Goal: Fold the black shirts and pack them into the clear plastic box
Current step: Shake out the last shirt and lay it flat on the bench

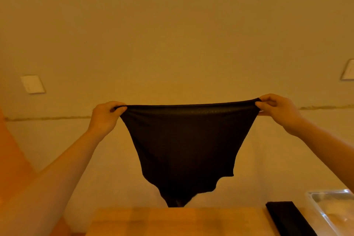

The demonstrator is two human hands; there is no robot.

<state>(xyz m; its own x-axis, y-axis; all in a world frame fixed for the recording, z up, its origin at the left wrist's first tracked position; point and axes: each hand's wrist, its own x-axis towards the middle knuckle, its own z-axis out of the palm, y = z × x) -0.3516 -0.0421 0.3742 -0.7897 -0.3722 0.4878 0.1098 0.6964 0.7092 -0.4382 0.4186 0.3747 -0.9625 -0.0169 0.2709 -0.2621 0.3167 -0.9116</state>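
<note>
**Black shirt held taut in the air, ready to be laid down for folding**

The black shirt (pixel 183 145) hangs in front of the wall, stretched between the two hands above the wooden surface (pixel 172 222). The left hand (pixel 104 118) pinches one end of the top edge between thumb and curled fingers; the right hand (pixel 277 110) pinches the other end the same way. The edge between them runs almost straight, while the rest of the cloth drapes down into a narrowing, uneven point whose tip reaches about to the far edge of the surface.

By the way it sags and gathers, the fabric looks thin, light and very soft, with some stretch. It should hold no shape of its own, so it needs support at two spread points, as now, and will likely crumple if let go at one. A pinch at the corners or seams seems the sound hold; the weave looks smooth and may slip in a loose grip.

Counted: one shirt in the air, and one dark folded piece (pixel 287 218) on the surface at lower right, probably another shirt already folded, though the view cuts it off. Just beside it stands one clear plastic box (pixel 314 197), only partly in view.
</note>
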